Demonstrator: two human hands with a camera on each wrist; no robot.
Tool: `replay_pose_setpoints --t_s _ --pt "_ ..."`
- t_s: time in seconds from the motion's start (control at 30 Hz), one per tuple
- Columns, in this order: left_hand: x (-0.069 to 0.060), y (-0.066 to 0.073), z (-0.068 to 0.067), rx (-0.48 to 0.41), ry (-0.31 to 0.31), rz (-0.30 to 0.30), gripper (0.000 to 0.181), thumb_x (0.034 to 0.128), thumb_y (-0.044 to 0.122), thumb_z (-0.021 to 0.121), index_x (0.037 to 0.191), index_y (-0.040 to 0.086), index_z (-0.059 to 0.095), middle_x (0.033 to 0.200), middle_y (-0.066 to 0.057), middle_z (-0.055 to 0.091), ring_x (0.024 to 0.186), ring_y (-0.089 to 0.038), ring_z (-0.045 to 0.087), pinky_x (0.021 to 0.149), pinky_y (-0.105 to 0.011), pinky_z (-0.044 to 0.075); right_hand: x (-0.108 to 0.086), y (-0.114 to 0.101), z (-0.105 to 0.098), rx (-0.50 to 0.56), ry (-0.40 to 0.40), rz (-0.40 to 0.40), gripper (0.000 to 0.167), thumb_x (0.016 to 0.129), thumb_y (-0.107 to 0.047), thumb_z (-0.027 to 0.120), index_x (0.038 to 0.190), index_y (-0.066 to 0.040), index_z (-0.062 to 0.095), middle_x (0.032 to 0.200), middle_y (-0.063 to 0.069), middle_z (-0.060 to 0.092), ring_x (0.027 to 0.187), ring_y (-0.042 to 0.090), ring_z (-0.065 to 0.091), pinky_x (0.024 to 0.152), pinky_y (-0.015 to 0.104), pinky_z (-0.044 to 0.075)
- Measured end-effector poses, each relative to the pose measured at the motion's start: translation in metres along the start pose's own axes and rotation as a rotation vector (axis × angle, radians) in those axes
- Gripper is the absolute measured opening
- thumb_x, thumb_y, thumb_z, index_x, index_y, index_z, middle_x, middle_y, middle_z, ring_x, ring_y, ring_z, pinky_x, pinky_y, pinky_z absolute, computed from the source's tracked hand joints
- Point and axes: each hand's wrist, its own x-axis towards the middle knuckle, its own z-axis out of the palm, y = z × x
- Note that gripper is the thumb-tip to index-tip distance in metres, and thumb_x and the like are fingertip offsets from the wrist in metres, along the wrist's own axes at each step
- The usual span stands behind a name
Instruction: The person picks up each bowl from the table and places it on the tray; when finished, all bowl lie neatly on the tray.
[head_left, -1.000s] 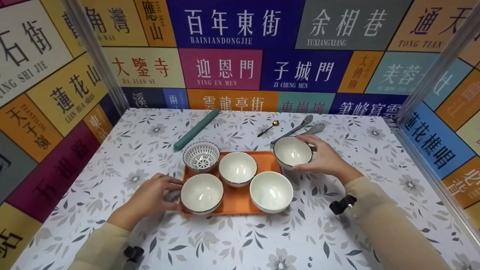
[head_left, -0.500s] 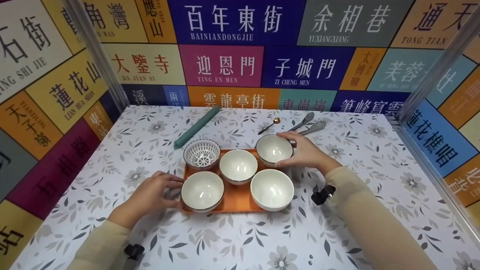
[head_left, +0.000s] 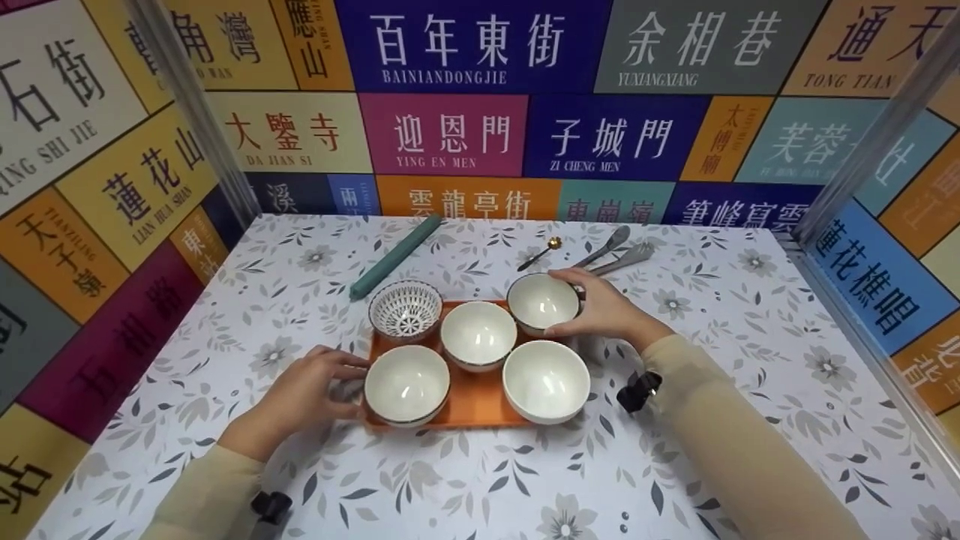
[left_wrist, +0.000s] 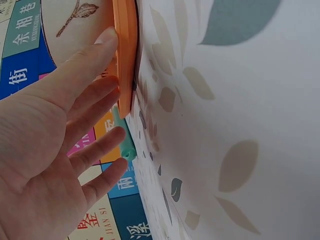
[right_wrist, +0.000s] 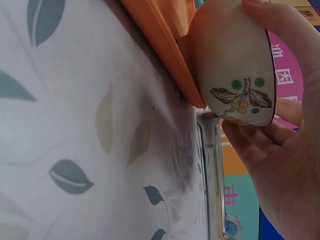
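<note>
My right hand (head_left: 611, 311) grips a white dark-rimmed bowl (head_left: 544, 301) at the back right corner of an orange tray (head_left: 476, 405). In the right wrist view, the bowl (right_wrist: 235, 70) shows a leaf-and-berry pattern, and my thumb and fingers hold its side above the tray's corner. My left hand (head_left: 307, 394) is at the tray's left edge. In the left wrist view, its thumb and fingers reach the tray's rim (left_wrist: 125, 60) with little curl. On the tray stand a front left bowl (head_left: 407, 384), a middle bowl (head_left: 478, 334), a front right bowl (head_left: 546, 381) and a black-patterned bowl (head_left: 406, 310).
Behind the tray lies a green stick-like roll (head_left: 396, 256). A small gold-headed spoon (head_left: 541, 253), a grey spoon (head_left: 606, 246) and a grey fork (head_left: 624, 257) lie at the back right. Panels with writing (head_left: 442, 135) enclose the floral-covered table (head_left: 750, 360).
My right hand has moved left with the bowl, from beside the tray to its back right corner, uncovering more of the grey spoon and fork. My left hand has stayed at the tray's edge.
</note>
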Motion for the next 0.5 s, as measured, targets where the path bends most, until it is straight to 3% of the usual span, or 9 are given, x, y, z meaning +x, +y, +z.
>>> replay_pose_setpoints --t_s 0.5 --pt "-0.0002 -0.0014 0.0013 -0.039 -0.002 -0.031 0.055 0.0710 0.022 0.094 0.122 0.014 0.076 0.135 0.001 0.068 0.129 -0.028 0.056 0.111 -0.056 0.045 0.0042 0.0018 0.0047 0.034 -0.033 0.023 0.107 0.069 -0.042 0.095 0.158 -0.014 0.042 0.165 0.015 0.037 0.154 0.038 0.031 0.125 0.061 0.025"
